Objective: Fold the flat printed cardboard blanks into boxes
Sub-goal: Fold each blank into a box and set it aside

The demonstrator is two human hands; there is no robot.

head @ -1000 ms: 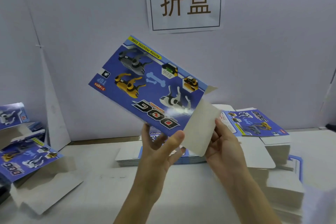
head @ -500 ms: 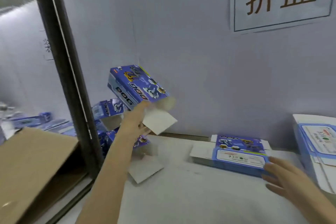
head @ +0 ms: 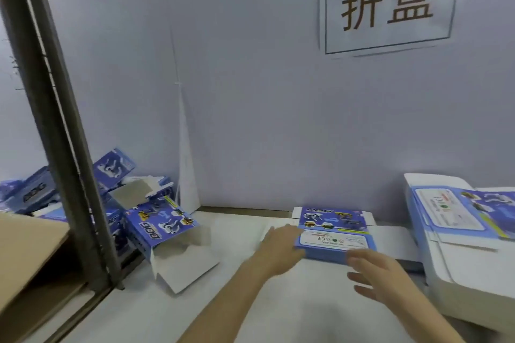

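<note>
**Head view: two empty hands at the low stack of blanks**

The white table (head: 278,303) runs to a pale wall bearing a sign (head: 390,8). At the far right sits a tall stack of blanks (head: 446,214). At the left, by a dark post (head: 55,120), a heap of folded boxes (head: 158,223) lies tumbled. Between them, toward the wall, the low stack of flat blanks (head: 334,242) lies with its long axis left to right. The left hand (head: 278,245), fingers straight, appears to touch its left end. The right hand (head: 381,273), fingers spread and loose, hovers just beside its near edge and holds nothing. The stack lies straight ahead of both hands, the left one nearer, so the top blank can likely be lifted by its ends.
</note>
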